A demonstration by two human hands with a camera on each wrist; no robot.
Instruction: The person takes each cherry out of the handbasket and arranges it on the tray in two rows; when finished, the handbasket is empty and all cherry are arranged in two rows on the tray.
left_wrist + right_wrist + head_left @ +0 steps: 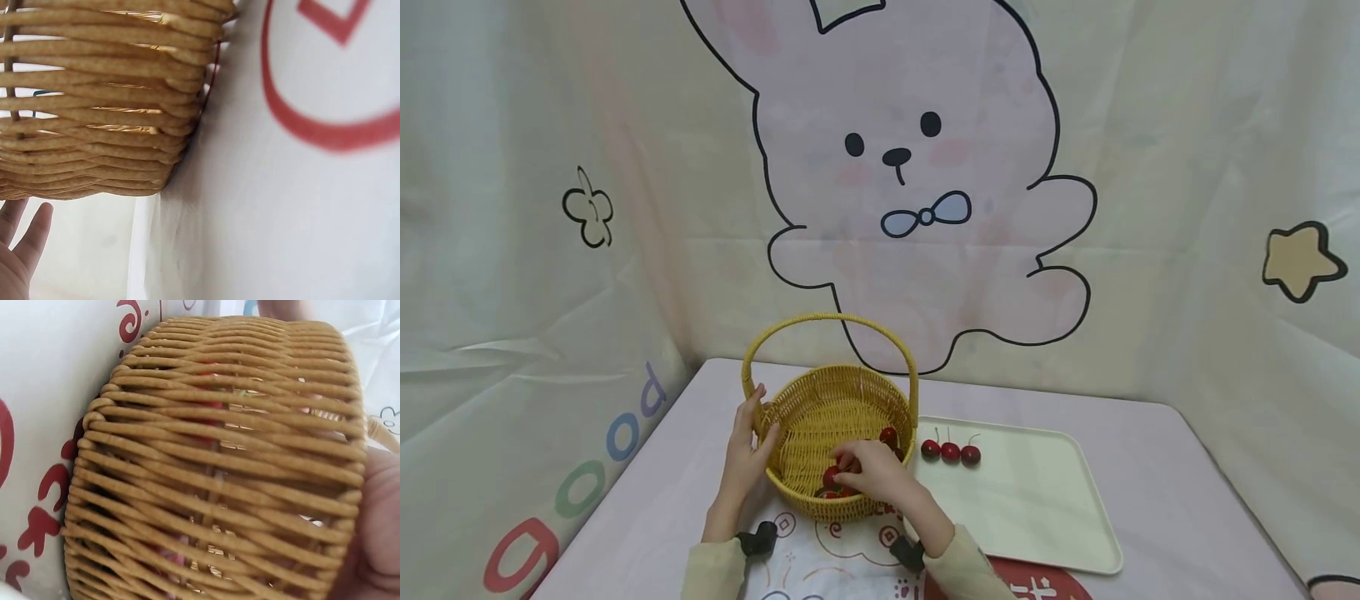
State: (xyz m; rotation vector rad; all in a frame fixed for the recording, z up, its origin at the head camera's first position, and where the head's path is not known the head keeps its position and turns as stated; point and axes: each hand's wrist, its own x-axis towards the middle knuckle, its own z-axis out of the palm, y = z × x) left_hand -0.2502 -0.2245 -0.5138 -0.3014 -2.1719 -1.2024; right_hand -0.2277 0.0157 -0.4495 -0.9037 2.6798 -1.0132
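A yellow woven basket [842, 392] with a tall arched handle stands on the table. At its left side, my left hand [747, 454] touches the rim by the foot of the handle. In the left wrist view its visible fingers [36, 234] look straight against the basket's wall. My right hand [880, 471] reaches over the near right rim, thumb and forefinger bent around dark red cherries [831, 477] inside. Whether it pinches one is hidden. Another cherry [888, 436] lies by the right wall. Through the weave in the right wrist view, red shows faintly.
Right of the basket lies a cream tray [1030, 500], with three stemmed cherries [951, 452] in a row at its far left corner. A printed white cloth [820, 575] covers the table's near part. Behind hangs a curtain [1150, 250] with a cartoon rabbit.
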